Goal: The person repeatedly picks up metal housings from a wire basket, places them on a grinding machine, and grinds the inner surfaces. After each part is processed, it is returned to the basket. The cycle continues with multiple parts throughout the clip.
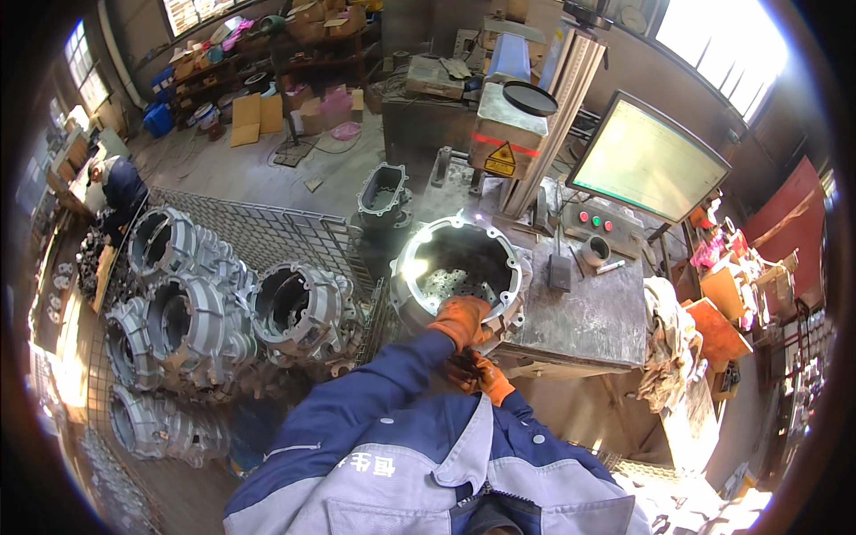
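Observation:
A large round cast-metal housing rests at the left end of a metal-topped workbench, its wide opening facing up and its rim set with bolt lugs. My left hand, in an orange glove, lies over the near rim of this housing with the fingers closed around it. Just below and to the right, my right hand is at the housing's lower near side, by the bench edge. Its glove is orange with dark, dirty fingers. Those fingers are partly hidden, so what they touch is unclear.
Several similar housings are stacked in a wire-mesh crate at left. An oblong casting stands behind. Over the bench hangs a marking-machine head; a monitor and button box sit right. Far left, another person bends down.

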`<state>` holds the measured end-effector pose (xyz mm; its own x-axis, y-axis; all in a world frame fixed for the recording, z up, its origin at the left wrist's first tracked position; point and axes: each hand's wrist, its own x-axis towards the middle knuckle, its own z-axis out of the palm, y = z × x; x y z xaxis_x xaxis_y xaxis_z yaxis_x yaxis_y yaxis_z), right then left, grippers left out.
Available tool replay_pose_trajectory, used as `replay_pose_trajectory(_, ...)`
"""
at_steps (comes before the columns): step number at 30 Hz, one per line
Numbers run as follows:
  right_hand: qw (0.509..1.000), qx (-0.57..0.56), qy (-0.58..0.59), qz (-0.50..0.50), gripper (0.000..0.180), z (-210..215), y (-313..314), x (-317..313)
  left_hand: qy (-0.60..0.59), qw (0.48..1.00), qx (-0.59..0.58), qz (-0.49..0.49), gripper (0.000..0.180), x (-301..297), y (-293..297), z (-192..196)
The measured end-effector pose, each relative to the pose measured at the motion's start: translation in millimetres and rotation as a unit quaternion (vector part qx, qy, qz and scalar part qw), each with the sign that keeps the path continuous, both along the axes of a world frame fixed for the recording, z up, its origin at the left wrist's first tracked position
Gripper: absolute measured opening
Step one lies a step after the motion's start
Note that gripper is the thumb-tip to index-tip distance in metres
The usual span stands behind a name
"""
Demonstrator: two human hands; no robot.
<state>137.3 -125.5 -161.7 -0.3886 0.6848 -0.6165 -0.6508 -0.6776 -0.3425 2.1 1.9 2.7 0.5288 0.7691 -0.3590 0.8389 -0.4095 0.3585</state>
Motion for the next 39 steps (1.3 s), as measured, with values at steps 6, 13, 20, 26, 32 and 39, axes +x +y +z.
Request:
replay_pose_trajectory(6, 0.999, -0.017, 0.025, 0.016, 0.023, -2.2, 3.9, 3.5, -0.045, 0.997, 0.053, 0.026, 0.045, -4.6, -10.4, 1.6)
replay_pose_trajectory(13, 1.0, -0.017, -0.001, 0.024, 0.028, -25.7, 4.4, 12.7, -0.02, 0.999, 0.017, 0.037, 0.043, 1.0, -4.2, -8.0)
replay_pose_trajectory(20, 0.506, 0.586, -0.557, 0.301, 0.033, -14.4, 12.1, 25.9, -0.109, 0.986, 0.104, 0.077, 0.039, -0.1, -9.6, -23.7)
replay_pose_trajectory(26, 0.803, 0.436, -0.345, 0.216, 0.026, 18.4, -3.4, 21.2, -0.148, 0.97, 0.151, 0.122, 0.041, -20.0, -52.0, 8.2)
replay_pose_trajectory(32, 0.543, 0.559, -0.534, 0.328, 0.016, 98.2, -47.8, 22.1, -0.267, 0.913, 0.163, 0.262, 0.03, -80.2, -149.7, 62.8)
replay_pose_trajectory(39, 0.723, 0.272, -0.413, 0.481, 0.027, 165.3, -91.3, -94.2, -0.26, 0.822, 0.122, 0.491, 0.038, -198.2, -278.7, 70.2)
